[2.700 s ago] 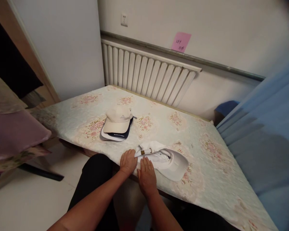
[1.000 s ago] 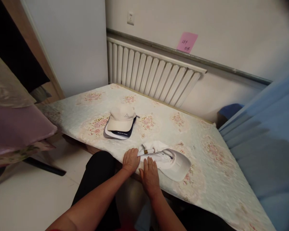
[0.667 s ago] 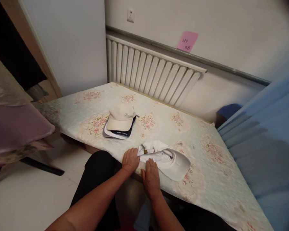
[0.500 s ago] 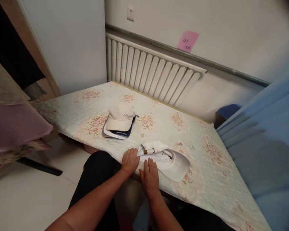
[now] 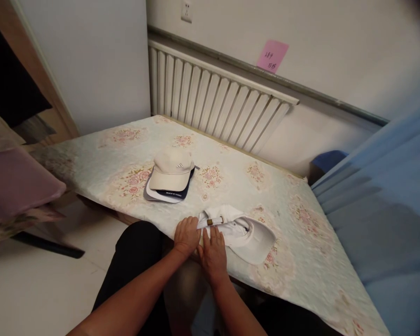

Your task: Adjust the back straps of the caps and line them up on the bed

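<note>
1. So, white cap [image 5: 247, 240] first: it's lying by the near edge of the flowery surface [image 5: 315, 275], inside showing, brim [image 5: 264, 242] pointing toward the right edge.
2. Left hand [image 5: 187, 235] has its fingers closed over the back end of the cap, right at the near edge. Looks like a proper hold to me, though its thumb is mostly hidden.
3. Right hand [image 5: 214, 254] is just beside it, fingers fairly straight and touching the cap below the strap [image 5: 217, 220]. Can't tell if that grip is pinching or just pressing.
4. Tips for handling the back end, imo: let the left hand be the anchor and use light, even pressure with the right. Soft fabric probably bunches if you shove it.
5. Mind the metal buckle [image 5: 210, 222], I'd leave it lying flat so it doesn't twist the strap. Don't lean on the brim either, it could crease.
6. Stack of caps [image 5: 171, 179] sits left of all this, farther from the near edge, so mind your left elbow.
</note>
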The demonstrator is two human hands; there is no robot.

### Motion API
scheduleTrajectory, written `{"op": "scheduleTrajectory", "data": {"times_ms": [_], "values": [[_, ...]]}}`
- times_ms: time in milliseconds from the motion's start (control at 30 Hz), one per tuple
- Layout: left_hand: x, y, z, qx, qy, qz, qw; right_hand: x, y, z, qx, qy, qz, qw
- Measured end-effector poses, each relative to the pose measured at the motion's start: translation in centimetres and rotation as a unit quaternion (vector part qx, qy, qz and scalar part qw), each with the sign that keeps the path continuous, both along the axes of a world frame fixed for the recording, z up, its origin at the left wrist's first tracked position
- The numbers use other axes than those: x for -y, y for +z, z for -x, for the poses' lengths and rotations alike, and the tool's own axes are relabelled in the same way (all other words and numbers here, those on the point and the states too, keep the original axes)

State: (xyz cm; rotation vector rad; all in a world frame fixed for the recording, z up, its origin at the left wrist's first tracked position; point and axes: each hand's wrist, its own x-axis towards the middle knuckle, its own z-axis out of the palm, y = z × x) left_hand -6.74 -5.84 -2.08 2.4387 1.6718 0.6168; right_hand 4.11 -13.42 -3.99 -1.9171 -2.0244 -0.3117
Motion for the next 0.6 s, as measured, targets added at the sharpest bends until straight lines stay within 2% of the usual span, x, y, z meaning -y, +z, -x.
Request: {"op": "scheduleTrajectory", "data": {"times_ms": [300, 600], "values": [[-0.1, 0.0, 0.0, -0.012, 0.001, 0.0, 1.0, 0.1, -0.1, -0.8, 0.001, 0.027, 0.014, 1.0], [-0.1, 0.2, -0.2, -0.023, 0.009, 0.006, 1.0, 1.2, -1.0, -1.7, 0.021, 0.044, -0.009, 0.999]]}}
